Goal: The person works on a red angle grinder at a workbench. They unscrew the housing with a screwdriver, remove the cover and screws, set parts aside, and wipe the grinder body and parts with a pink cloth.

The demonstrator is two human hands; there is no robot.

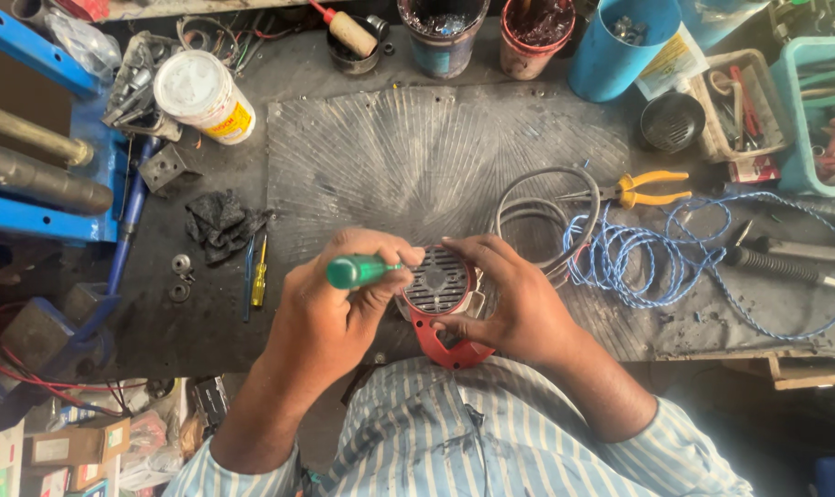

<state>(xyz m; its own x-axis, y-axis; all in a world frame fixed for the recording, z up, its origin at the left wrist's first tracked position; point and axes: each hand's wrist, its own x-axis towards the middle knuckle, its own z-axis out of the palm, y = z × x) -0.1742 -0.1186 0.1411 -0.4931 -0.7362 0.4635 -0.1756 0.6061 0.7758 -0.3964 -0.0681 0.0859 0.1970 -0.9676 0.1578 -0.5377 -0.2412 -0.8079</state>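
While left fingers (344, 276) grip a green screwdriver (358, 271), right fingers (477, 267) clasp a red housing (445, 313).

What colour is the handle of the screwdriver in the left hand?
Green, seen clearly in the head view: the screwdriver handle sticks out of the left hand.

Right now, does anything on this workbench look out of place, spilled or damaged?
Nothing looks spilled or broken. The left hand holds a green-handled screwdriver to the red vented motor cover, steadied by the right hand. Only the blue twisted wire sprawls loosely, tangled beside the yellow-handled pliers.
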